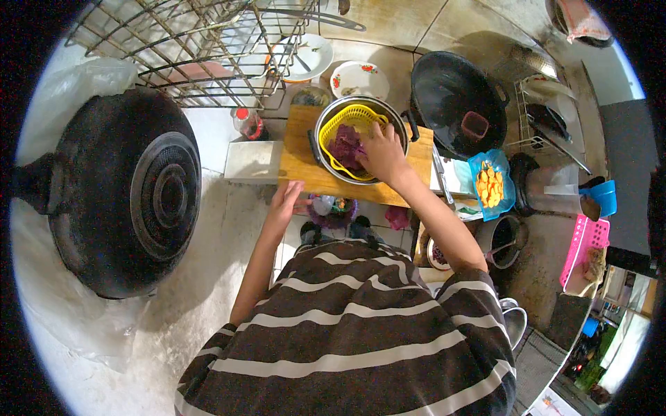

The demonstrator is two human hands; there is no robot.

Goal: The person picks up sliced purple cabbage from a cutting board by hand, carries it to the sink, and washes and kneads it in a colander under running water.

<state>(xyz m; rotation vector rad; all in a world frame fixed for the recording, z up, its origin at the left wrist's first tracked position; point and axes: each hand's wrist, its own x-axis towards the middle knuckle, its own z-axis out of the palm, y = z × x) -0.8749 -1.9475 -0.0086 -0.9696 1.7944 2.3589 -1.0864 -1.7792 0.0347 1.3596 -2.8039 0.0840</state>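
Note:
In the head view, a steel pot with dark handles stands on a wooden board. A yellow perforated basket sits inside it, holding purple vegetable pieces. My right hand reaches into the basket from the right. Its fingers are bent down around some of the purple pieces, and the fingertips are partly hidden. My left hand rests at the front left edge of the board, fingers stretched out, holding nothing.
Right of the board are a knife, a black wok and a blue basket of orange slices. Behind stand a floral plate and a wire rack. A red-capped bottle stands left; a large black pan hangs nearer.

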